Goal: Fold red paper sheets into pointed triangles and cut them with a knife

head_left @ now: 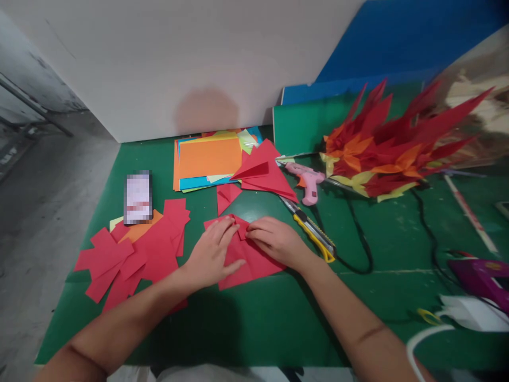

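A sheet of red paper [254, 265] with a small fold near its top lies on the green table between my hands. My left hand [212, 249] rests flat on its left part, fingers stretched and thumb apart. At the folded flap, my right hand [276, 241] has its fingertips pinched together on the paper. Just above sits a small folded red piece [227, 197]. Larger folded red paper shapes [264, 175] lie behind that. To the left, several loose red paper pieces [147, 252] are heaped over one another.
Beyond my hands is a stack of coloured paper [210, 158]. A pink glue gun [308, 180] and a yellow utility knife [314, 233] lie right of it. A phone [138, 199] is at left. A red-orange paper flame shape [382, 148] and black cord stand right.
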Action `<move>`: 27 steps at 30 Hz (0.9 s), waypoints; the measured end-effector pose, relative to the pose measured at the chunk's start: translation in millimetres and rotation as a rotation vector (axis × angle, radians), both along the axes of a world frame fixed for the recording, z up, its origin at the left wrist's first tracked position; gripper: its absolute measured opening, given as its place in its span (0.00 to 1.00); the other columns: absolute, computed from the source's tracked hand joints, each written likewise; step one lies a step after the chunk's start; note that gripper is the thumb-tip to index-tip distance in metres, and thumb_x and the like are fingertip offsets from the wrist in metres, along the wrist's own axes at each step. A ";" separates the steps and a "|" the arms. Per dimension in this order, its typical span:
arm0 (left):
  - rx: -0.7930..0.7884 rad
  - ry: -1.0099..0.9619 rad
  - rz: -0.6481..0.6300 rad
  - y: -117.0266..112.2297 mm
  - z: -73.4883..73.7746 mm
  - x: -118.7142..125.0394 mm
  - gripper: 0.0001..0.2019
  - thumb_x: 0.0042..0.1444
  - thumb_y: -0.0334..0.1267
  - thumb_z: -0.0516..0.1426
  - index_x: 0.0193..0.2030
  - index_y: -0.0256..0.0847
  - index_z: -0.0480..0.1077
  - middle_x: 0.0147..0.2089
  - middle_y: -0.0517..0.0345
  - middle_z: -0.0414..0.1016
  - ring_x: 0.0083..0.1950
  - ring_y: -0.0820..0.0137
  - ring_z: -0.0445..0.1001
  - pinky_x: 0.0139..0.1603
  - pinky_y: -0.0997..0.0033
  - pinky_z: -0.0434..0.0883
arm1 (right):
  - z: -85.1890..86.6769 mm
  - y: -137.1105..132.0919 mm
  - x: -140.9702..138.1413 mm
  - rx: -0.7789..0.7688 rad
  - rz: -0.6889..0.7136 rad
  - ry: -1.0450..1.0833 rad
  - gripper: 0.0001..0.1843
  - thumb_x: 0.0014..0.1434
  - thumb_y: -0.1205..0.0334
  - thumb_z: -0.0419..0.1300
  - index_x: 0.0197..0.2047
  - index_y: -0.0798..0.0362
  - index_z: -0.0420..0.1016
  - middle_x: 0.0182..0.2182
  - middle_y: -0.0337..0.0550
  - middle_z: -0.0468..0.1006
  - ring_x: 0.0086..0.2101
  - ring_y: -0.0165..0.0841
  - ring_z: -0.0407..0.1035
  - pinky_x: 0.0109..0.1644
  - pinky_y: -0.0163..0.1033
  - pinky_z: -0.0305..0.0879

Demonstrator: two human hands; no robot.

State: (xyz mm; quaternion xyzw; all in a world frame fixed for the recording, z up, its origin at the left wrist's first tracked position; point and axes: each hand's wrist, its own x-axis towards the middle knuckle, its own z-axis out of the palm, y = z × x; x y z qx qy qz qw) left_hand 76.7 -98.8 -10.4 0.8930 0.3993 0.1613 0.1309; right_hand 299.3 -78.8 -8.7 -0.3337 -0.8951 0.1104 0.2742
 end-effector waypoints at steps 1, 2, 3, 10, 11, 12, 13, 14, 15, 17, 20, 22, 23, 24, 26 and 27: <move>0.006 0.019 -0.020 0.6 1.0 0.2 0.34 0.58 0.51 0.56 0.65 0.33 0.54 0.67 0.36 0.58 0.67 0.50 0.59 0.65 0.50 0.62 | 0.5 0.6 0.6 -0.001 0.008 0.001 0.12 0.65 0.67 0.51 0.39 0.52 0.77 0.37 0.46 0.79 0.37 0.34 0.70 0.42 0.41 0.69; 0.011 0.037 -0.039 1.1 1.8 0.5 0.35 0.59 0.51 0.55 0.67 0.32 0.52 0.68 0.36 0.56 0.68 0.51 0.57 0.66 0.50 0.60 | 1.0 1.2 1.2 0.000 0.018 0.003 0.12 0.65 0.67 0.51 0.40 0.53 0.77 0.37 0.47 0.79 0.37 0.35 0.71 0.43 0.42 0.70; 0.018 0.050 -0.053 1.5 2.3 0.7 0.35 0.60 0.51 0.53 0.67 0.32 0.51 0.69 0.37 0.55 0.69 0.52 0.55 0.67 0.50 0.59 | 1.3 1.6 1.7 0.002 0.028 0.005 0.12 0.65 0.68 0.51 0.40 0.53 0.77 0.37 0.47 0.80 0.38 0.35 0.71 0.43 0.42 0.70; 0.055 0.090 -0.066 1.3 -0.5 1.2 0.34 0.62 0.52 0.50 0.68 0.31 0.52 0.70 0.38 0.53 0.72 0.55 0.51 0.69 0.52 0.54 | 2.2 1.5 3.5 0.016 0.064 0.019 0.15 0.66 0.68 0.50 0.42 0.51 0.78 0.41 0.45 0.81 0.39 0.34 0.73 0.45 0.44 0.73; 0.058 0.090 -0.067 1.2 -0.9 1.3 0.33 0.62 0.52 0.50 0.67 0.31 0.53 0.70 0.38 0.53 0.72 0.55 0.51 0.69 0.52 0.54 | 2.4 1.5 3.5 0.017 0.068 0.016 0.15 0.66 0.68 0.50 0.43 0.51 0.79 0.42 0.45 0.81 0.39 0.34 0.73 0.45 0.44 0.73; 0.061 0.088 -0.068 1.2 -1.1 1.3 0.33 0.62 0.52 0.50 0.67 0.30 0.53 0.70 0.38 0.53 0.72 0.55 0.51 0.69 0.52 0.54 | 2.7 1.4 3.4 0.018 0.071 0.010 0.16 0.66 0.69 0.50 0.43 0.50 0.79 0.42 0.45 0.82 0.39 0.34 0.73 0.45 0.44 0.73; 0.062 0.087 -0.070 1.2 -1.2 1.3 0.33 0.62 0.52 0.50 0.67 0.30 0.53 0.70 0.37 0.53 0.72 0.55 0.51 0.69 0.52 0.54 | 3.1 1.4 3.4 0.023 0.075 0.007 0.16 0.66 0.69 0.50 0.44 0.50 0.79 0.42 0.45 0.82 0.39 0.34 0.73 0.45 0.45 0.73; 0.064 0.087 -0.071 1.1 -1.2 1.3 0.33 0.62 0.52 0.50 0.67 0.30 0.53 0.70 0.37 0.54 0.72 0.55 0.51 0.69 0.52 0.55 | 3.4 1.4 3.2 0.028 0.080 0.004 0.16 0.66 0.69 0.50 0.44 0.50 0.79 0.42 0.45 0.82 0.39 0.34 0.74 0.45 0.45 0.73; 0.064 0.087 -0.073 1.1 -1.2 1.3 0.33 0.62 0.52 0.50 0.67 0.29 0.54 0.70 0.37 0.54 0.72 0.55 0.51 0.69 0.52 0.55 | 3.6 1.4 3.1 0.033 0.083 0.002 0.16 0.65 0.69 0.50 0.44 0.50 0.79 0.42 0.45 0.82 0.40 0.34 0.74 0.46 0.45 0.73; 0.065 0.089 -0.076 1.0 -1.3 1.2 0.33 0.62 0.52 0.50 0.66 0.28 0.54 0.69 0.36 0.54 0.71 0.55 0.51 0.69 0.52 0.55 | 4.1 1.3 2.8 0.045 0.103 0.009 0.16 0.65 0.70 0.50 0.45 0.50 0.79 0.43 0.44 0.82 0.40 0.34 0.74 0.46 0.45 0.73; 0.060 0.075 -0.070 0.6 -1.5 1.1 0.33 0.62 0.52 0.50 0.66 0.29 0.54 0.69 0.36 0.55 0.71 0.55 0.52 0.69 0.52 0.55 | 5.2 1.1 2.7 0.055 0.128 0.032 0.15 0.64 0.70 0.52 0.46 0.51 0.79 0.43 0.45 0.82 0.41 0.35 0.74 0.46 0.45 0.73; 0.049 0.062 -0.064 0.4 -1.5 1.2 0.33 0.62 0.52 0.51 0.67 0.30 0.54 0.69 0.37 0.55 0.71 0.55 0.52 0.69 0.52 0.55 | 6.7 0.8 2.9 0.053 0.133 0.040 0.15 0.63 0.71 0.53 0.47 0.52 0.78 0.43 0.45 0.82 0.41 0.35 0.74 0.46 0.46 0.73; 0.042 0.059 -0.064 0.4 -1.4 1.3 0.33 0.62 0.52 0.51 0.67 0.30 0.54 0.69 0.37 0.55 0.71 0.55 0.53 0.69 0.52 0.55 | 7.6 0.6 3.2 0.048 0.131 0.039 0.15 0.63 0.71 0.54 0.47 0.52 0.78 0.44 0.45 0.82 0.41 0.36 0.74 0.46 0.46 0.73; 0.036 0.058 -0.064 0.4 -1.2 1.3 0.33 0.62 0.52 0.51 0.66 0.30 0.54 0.69 0.37 0.55 0.71 0.55 0.52 0.69 0.52 0.55 | 8.4 0.3 3.5 0.042 0.130 0.035 0.15 0.63 0.71 0.54 0.47 0.51 0.78 0.44 0.45 0.82 0.41 0.36 0.74 0.46 0.46 0.73; 0.026 0.062 -0.066 0.6 -0.6 1.4 0.33 0.61 0.52 0.51 0.66 0.29 0.54 0.69 0.36 0.55 0.71 0.54 0.52 0.69 0.52 0.55 | 9.6 -0.2 4.4 0.033 0.127 0.024 0.15 0.62 0.70 0.54 0.47 0.51 0.78 0.44 0.44 0.82 0.42 0.36 0.74 0.47 0.47 0.74; 0.024 0.063 -0.067 0.7 -0.4 1.5 0.33 0.61 0.52 0.51 0.66 0.29 0.54 0.69 0.36 0.55 0.71 0.54 0.52 0.69 0.52 0.56 | 9.7 -0.5 5.1 0.030 0.120 0.014 0.15 0.62 0.70 0.54 0.47 0.51 0.78 0.44 0.44 0.82 0.43 0.37 0.74 0.47 0.47 0.74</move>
